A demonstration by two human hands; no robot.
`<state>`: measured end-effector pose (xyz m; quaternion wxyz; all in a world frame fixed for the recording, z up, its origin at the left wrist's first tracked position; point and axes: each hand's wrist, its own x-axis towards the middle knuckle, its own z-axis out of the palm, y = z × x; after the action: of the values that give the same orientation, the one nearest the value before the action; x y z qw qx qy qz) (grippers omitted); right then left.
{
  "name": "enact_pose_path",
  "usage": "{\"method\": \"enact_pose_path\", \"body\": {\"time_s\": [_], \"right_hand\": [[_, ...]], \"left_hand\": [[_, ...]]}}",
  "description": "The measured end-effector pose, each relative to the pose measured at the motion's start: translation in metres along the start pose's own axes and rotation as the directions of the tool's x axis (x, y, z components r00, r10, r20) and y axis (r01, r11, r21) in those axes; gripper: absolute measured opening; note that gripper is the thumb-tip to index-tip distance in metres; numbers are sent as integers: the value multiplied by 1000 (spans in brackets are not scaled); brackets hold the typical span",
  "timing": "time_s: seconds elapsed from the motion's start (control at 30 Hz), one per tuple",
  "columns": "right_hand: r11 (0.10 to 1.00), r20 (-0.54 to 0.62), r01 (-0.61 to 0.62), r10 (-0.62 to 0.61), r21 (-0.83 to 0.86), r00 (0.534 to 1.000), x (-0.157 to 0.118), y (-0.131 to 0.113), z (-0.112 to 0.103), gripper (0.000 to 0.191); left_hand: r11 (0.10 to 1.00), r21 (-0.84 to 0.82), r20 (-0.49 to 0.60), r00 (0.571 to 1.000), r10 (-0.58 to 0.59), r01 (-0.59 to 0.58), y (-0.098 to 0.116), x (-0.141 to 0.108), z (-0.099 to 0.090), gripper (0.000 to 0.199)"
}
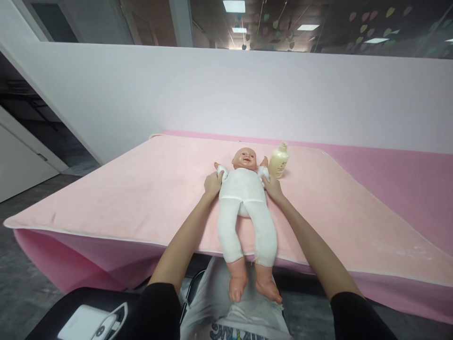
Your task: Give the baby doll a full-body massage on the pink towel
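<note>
Room: grey floor [28, 274] at left; a plain white wall [219, 94] behind the table, lit ceiling panels [234, 6] visible above it.
Table: deep pink cover [406, 189], mostly overlaid by a pale peach sheet [123, 184] with light edging and faint whitish marks near the right front.
Doll [242, 186]: on its back at the table's front edge, head toward the wall, feet overhanging; smooth bald head, white cloth body, bare feet, legs slightly apart.
Bottle [279, 163]: pale yellow, upright, just beside the doll's arm.
Left hand [213, 184]: fingers curled around one doll arm.
Right hand [273, 189]: closed likewise around the other.
</note>
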<state>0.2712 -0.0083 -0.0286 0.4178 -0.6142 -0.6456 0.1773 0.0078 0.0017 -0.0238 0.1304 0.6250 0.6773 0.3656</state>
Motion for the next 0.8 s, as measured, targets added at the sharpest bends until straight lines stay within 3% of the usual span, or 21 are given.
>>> {"method": "enact_pose_path", "body": {"time_s": [0.1, 0.2, 0.3, 0.37, 0.47, 0.57, 0.67, 0.8], "right_hand": [[999, -14, -42, 42, -30, 999, 0, -2, 2, 36], [988, 3, -41, 41, 152, 999, -2, 4, -3, 37], [888, 136, -75, 14, 454, 991, -4, 10, -17, 39], [807, 242, -151, 10, 571, 970, -6, 10, -27, 40], [775, 326, -204, -2, 598, 945, -8, 8, -37, 38], [785, 331, -190, -20, 590, 944, -9, 7, -39, 28], [823, 316, -107, -91, 557, 944, -9, 8, -37, 8], [852, 324, -12, -185, 523, 928, -9, 12, -35, 9]], "left_hand": [[999, 11, -14, 999, -34, 34, 1, 0, 0, 49], [959, -282, 57, 998, 13, 4, -6, 1, -4, 50], [773, -635, 156, 982, 109, 16, -11, 0, -15, 46], [677, -734, 208, 965, 158, 47, -11, -1, -22, 45], [645, -754, 286, 946, 153, 123, -11, -3, -30, 44], [614, -766, 329, 937, 118, 192, -15, -3, -28, 37], [610, -772, 325, 936, 135, 180, -22, 0, -24, 20], [658, -741, 304, 940, 152, 134, -26, 2, -24, 11]]}}
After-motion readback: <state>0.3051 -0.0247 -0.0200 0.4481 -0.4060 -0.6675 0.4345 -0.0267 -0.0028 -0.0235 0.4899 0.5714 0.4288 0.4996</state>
